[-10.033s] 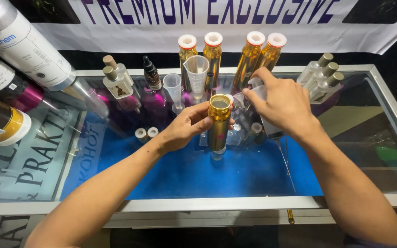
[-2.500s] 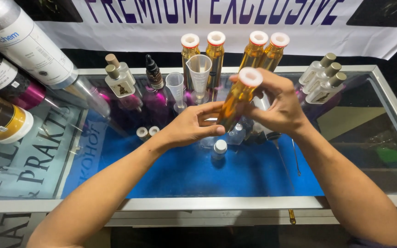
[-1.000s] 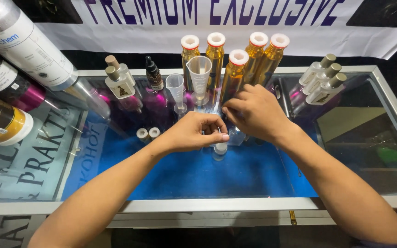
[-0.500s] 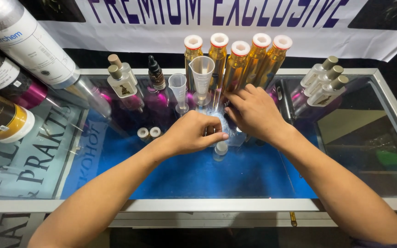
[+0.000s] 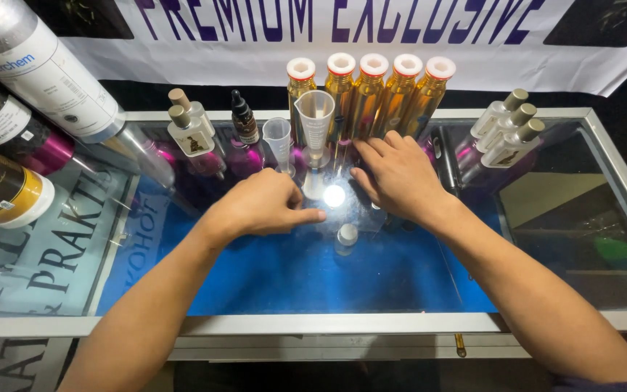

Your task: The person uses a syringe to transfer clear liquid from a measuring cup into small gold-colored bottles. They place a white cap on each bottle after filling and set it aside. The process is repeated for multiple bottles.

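Glass forms the work surface: a metal-framed glass counter [image 5: 589, 218] with a blue lining beneath it and a white banner with purple lettering behind.

Five amber bottles [image 5: 371, 94] with white caps stand in one row at the back edge. Half a second ago the row already numbered five; a second ago only four stood in the row and the fifth was just in front of it; 2.5 seconds ago that bottle was tilted between both hands.

The right hand [image 5: 400, 178] lies palm down, fingers extended toward the base of the row, just short of it, holding nothing. Whether the fingertips touch the bottles cannot be told. Earlier it was curled around small items in the centre.

The left hand [image 5: 263, 205] rests on the glass, loosely curled, index finger pointing at a bright light reflection [image 5: 334, 194]. It grips nothing visible.

A small clear vial with a white cap [image 5: 345, 238] stands on the glass just in front of the hands, its position unchanged.

A clear funnel [image 5: 315, 120] and a small measuring cup [image 5: 279, 141] stand left of centre, near the row.
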